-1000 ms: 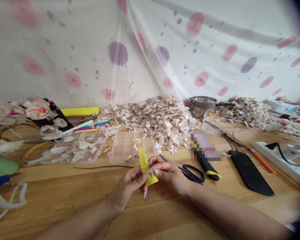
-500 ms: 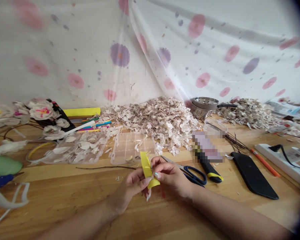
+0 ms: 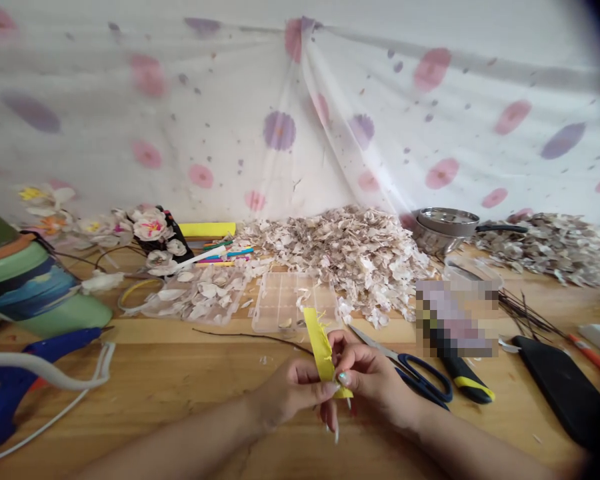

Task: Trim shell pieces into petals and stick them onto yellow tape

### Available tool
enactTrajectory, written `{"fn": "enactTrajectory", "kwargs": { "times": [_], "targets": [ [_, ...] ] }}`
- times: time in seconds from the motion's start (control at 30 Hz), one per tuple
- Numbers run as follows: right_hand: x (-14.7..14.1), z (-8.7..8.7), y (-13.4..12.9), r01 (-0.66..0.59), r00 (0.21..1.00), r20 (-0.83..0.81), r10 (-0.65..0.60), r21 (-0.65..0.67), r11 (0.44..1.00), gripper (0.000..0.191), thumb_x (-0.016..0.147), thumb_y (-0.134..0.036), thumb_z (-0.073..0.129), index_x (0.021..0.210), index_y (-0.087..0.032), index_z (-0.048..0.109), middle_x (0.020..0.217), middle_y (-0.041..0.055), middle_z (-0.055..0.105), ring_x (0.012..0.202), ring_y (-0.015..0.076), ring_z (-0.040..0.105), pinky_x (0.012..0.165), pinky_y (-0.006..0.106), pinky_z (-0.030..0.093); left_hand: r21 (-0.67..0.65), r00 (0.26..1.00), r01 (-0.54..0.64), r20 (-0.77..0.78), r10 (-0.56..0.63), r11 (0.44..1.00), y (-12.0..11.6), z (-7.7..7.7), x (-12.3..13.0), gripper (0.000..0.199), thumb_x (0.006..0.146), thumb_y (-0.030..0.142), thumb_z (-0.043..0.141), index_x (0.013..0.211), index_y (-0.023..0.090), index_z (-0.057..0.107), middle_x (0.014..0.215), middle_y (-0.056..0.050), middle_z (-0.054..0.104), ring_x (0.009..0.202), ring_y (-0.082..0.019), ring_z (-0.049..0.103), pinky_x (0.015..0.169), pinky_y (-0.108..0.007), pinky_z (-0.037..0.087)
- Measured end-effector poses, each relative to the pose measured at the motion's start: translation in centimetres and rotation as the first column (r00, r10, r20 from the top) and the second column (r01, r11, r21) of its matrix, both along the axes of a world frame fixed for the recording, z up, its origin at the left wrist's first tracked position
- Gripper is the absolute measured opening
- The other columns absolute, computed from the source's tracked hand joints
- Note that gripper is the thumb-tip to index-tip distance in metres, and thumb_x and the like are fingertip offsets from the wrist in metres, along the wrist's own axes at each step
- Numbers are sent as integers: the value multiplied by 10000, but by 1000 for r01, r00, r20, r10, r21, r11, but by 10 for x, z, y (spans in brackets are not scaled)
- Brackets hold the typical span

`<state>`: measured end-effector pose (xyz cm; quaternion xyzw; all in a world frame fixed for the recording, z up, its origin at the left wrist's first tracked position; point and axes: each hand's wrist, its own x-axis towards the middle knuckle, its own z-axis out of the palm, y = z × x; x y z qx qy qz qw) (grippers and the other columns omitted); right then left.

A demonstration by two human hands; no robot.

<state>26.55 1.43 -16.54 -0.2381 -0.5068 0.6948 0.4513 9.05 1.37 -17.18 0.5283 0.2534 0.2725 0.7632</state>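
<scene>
A narrow yellow paper strip [image 3: 319, 340] stands nearly upright between my two hands, its right edge frayed into small fringes. My left hand [image 3: 297, 393] pinches its lower part between thumb and fingers. At the strip's right edge, the closed fingertips of my right hand [image 3: 367, 373] press on the paper near its lower end. Just right of my right hand lie dark-handled scissors [image 3: 423, 380], blades toward the back left. A thin dark twig [image 3: 245, 335] lies on the table behind my left hand.
Behind my hands are a clear compartment box [image 3: 273, 300], a tray of pale petals [image 3: 200, 293] and a large petal heap [image 3: 355, 247]. A blue glue gun [image 3: 10, 393] and a green container [image 3: 40, 287] stand left. To the right is a flat black object [image 3: 560, 387].
The view has swung left, bringing the glue gun and green container further into sight. Both hands stay on the yellow strip, with only slight finger movement.
</scene>
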Motion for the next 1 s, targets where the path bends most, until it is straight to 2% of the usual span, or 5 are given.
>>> {"fn": "enactTrajectory", "kwargs": {
  "times": [0.23,0.5,0.77,0.9,1.0],
  "targets": [
    [0,-1,0,-10,999,-30,10,-23,1000,74,699,-215,767,670,-206,699,1013,23,519,925,142,540,854,305,409,11,1000,5,-5,-5,1000,0,1,1,435,714,564,659,655,135,614,547,-15,594,462,-109,512,530,-237,339],
    [3,-3,0,7,998,58,-4,-41,999,78,734,-278,739,720,-204,719,1204,76,551,1183,228,473,1001,383,334,8,1000,-9,3,9,1000,2,0,0,407,732,537,659,682,134,623,528,-18,606,455,-108,515,531,-237,349],
    [2,6,-1,-31,989,145,30,-1,1000,245,783,-405,669,772,-169,733,1278,117,519,1134,265,512,1000,459,330,-6,999,-49,22,49,999,1,2,2,407,735,540,659,665,143,606,528,-14,605,440,-109,502,519,-247,383],
    [4,2,0,-81,988,133,75,37,996,165,800,-357,665,824,-217,748,1267,85,532,1113,234,532,1004,439,331,3,999,-34,24,33,999,1,1,1,430,718,559,667,665,134,622,516,-18,599,430,-109,509,515,-245,385],
    [5,-2,2,-72,991,116,65,53,996,146,779,-349,690,789,-219,756,1223,83,559,1114,232,528,1012,427,324,7,999,-22,27,22,1000,2,1,0,432,730,552,658,670,124,644,518,-22,596,426,-112,518,507,-243,379]
  ]
}}
